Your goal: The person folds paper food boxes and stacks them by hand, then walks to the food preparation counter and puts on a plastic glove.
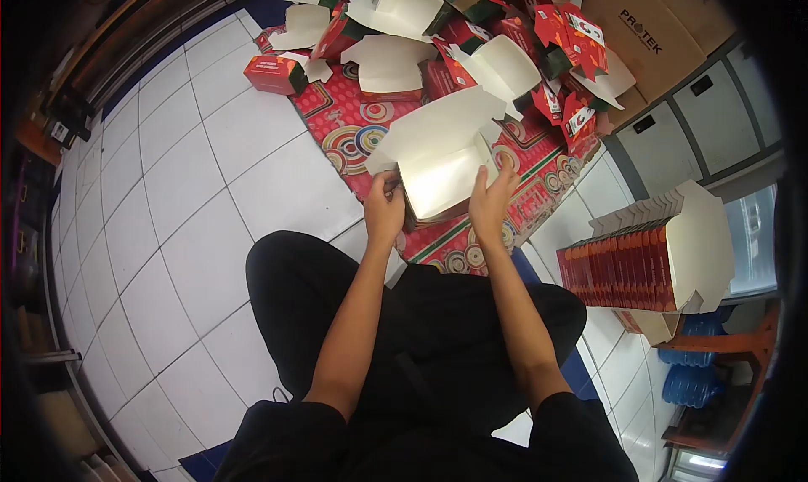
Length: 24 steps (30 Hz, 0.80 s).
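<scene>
An open cardboard food box point(440, 175) stands in front of my crossed legs, its white inside facing up and its wide lid flap tilted back. My left hand point(385, 206) grips the box's left side near the front corner, fingers curled at the wall. On the opposite side my right hand point(493, 199) clasps the right wall, with the thumb along the upper edge. The box rests on or just above a red patterned mat point(353, 149); which of these I cannot tell. Its outer walls are mostly hidden.
Several open red and green boxes point(391, 65) lie heaped at the mat's far end. A nested stack of boxes point(619, 267) stands at right. Behind are a brown PROTEK carton point(644, 36) and grey drawers point(715, 103). Blue water jugs point(694, 385) sit lower right, white floor tiles point(194, 187) left.
</scene>
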Available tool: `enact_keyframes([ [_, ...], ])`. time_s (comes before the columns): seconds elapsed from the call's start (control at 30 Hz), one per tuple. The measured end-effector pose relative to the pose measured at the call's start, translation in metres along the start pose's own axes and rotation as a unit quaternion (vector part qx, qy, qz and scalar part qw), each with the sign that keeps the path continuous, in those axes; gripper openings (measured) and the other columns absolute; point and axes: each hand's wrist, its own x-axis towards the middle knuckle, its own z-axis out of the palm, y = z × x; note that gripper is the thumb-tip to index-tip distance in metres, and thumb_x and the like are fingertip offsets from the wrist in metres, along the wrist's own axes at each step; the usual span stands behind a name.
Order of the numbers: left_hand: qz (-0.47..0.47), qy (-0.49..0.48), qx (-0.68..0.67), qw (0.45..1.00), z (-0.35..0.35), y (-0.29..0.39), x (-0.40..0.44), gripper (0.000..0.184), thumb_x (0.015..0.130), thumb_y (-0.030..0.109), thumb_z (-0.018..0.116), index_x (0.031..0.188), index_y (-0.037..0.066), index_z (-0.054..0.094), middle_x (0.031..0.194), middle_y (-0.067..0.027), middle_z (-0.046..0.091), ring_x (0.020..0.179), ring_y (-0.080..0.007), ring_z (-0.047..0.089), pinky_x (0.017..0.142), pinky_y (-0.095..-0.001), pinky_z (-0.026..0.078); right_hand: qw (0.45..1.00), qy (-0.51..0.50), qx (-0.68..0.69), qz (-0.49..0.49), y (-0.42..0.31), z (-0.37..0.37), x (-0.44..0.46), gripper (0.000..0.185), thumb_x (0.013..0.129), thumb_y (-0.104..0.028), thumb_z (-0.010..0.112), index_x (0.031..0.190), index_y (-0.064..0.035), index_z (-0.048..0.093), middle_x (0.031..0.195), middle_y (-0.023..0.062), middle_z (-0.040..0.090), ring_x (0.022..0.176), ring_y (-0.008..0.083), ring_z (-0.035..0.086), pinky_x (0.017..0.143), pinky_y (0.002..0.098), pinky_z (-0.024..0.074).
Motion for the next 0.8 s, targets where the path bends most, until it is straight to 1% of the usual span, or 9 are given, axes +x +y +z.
enact_keyframes([
  [0.07,0.001,0.004,-0.002,1.0,0.002,-0.006,0.001,0.025,0.097,0.01,0.062,0.121,0.005,0.063,0.114,-0.0165,0.074,0.108,-0.0292,0.072,0.094,-0.0384,0.054,1.0,-0.025,-0.013,0.004,-0.001,-0.003,-0.003,0.047,0.099,-0.016,0.059,0.142,-0.0007,0.05,0.131,0.0278,0.044,0.125,0.0406,0.047,0.107,0.0458,0.0377],
  [0.17,0.031,0.024,-0.028,0.999,0.002,-0.007,0.003,0.025,0.099,0.016,0.061,0.121,0.005,0.065,0.113,-0.0173,0.074,0.106,-0.0296,0.072,0.091,-0.0381,0.054,0.996,-0.072,-0.052,-0.021,0.0,-0.013,0.003,0.04,0.098,-0.018,0.064,0.132,0.0011,0.056,0.123,0.0252,0.054,0.115,0.0381,0.055,0.103,0.0443,0.0423],
  [0.27,-0.02,0.036,0.017,0.999,0.001,0.0,0.001,0.032,0.102,0.029,0.058,0.12,0.005,0.066,0.11,-0.0183,0.074,0.102,-0.0308,0.072,0.089,-0.0391,0.053,0.96,-0.18,0.161,0.14,0.021,-0.023,0.023,0.033,0.098,-0.025,0.067,0.118,0.0004,0.06,0.095,0.0114,0.067,0.087,0.0209,0.062,0.086,0.0329,0.0489],
  [0.4,-0.049,0.054,0.037,0.997,0.001,0.015,0.0,0.044,0.103,0.044,0.052,0.119,0.006,0.067,0.108,-0.0189,0.074,0.102,-0.0334,0.071,0.09,-0.0413,0.051,0.928,-0.243,0.164,0.23,0.038,-0.033,0.039,0.045,0.098,-0.029,0.067,0.131,0.0006,0.058,0.113,0.0109,0.065,0.1,0.0163,0.061,0.083,0.029,0.0493],
  [0.53,-0.061,0.066,0.049,0.995,-0.004,0.022,-0.003,0.048,0.104,0.048,0.049,0.118,0.006,0.067,0.109,-0.0193,0.074,0.103,-0.0361,0.07,0.091,-0.043,0.051,0.926,-0.309,0.121,0.18,0.022,-0.05,0.036,0.044,0.098,-0.024,0.066,0.133,0.0025,0.059,0.1,0.0124,0.066,0.086,0.0161,0.06,0.078,0.0317,0.049],
  [0.63,-0.056,0.08,0.06,0.993,-0.003,0.027,-0.007,0.048,0.104,0.049,0.048,0.12,0.006,0.065,0.111,-0.0196,0.073,0.105,-0.0379,0.069,0.091,-0.0447,0.051,0.921,-0.315,0.15,0.172,0.016,-0.052,0.022,0.046,0.098,-0.023,0.066,0.135,0.0034,0.059,0.106,0.0152,0.069,0.091,0.0206,0.066,0.083,0.0346,0.0521],
  [0.7,-0.064,0.085,0.061,0.992,0.0,0.031,-0.011,0.05,0.104,0.049,0.048,0.122,0.006,0.064,0.112,-0.0198,0.073,0.106,-0.0375,0.069,0.091,-0.0454,0.051,0.967,-0.236,0.089,0.029,0.015,-0.047,0.01,0.046,0.098,-0.023,0.066,0.134,0.005,0.06,0.116,0.0189,0.07,0.103,0.0252,0.069,0.092,0.0368,0.0528],
  [0.73,-0.063,0.085,0.061,0.993,0.0,0.032,-0.011,0.05,0.104,0.049,0.048,0.122,0.006,0.064,0.112,-0.0198,0.073,0.106,-0.0375,0.069,0.091,-0.0454,0.051,0.971,-0.23,0.064,0.013,0.011,-0.048,0.007,0.048,0.097,-0.023,0.066,0.135,0.0057,0.058,0.123,0.0195,0.07,0.114,0.0271,0.068,0.098,0.037,0.0514],
  [0.8,-0.077,0.099,0.062,0.99,-0.001,0.033,-0.011,0.048,0.104,0.048,0.051,0.122,0.005,0.062,0.113,-0.0199,0.073,0.106,-0.0356,0.07,0.092,-0.045,0.052,0.97,-0.229,0.076,0.023,0.008,-0.044,0.004,0.048,0.097,-0.023,0.067,0.135,0.0053,0.059,0.122,0.0206,0.07,0.114,0.0269,0.068,0.097,0.0369,0.0516],
])
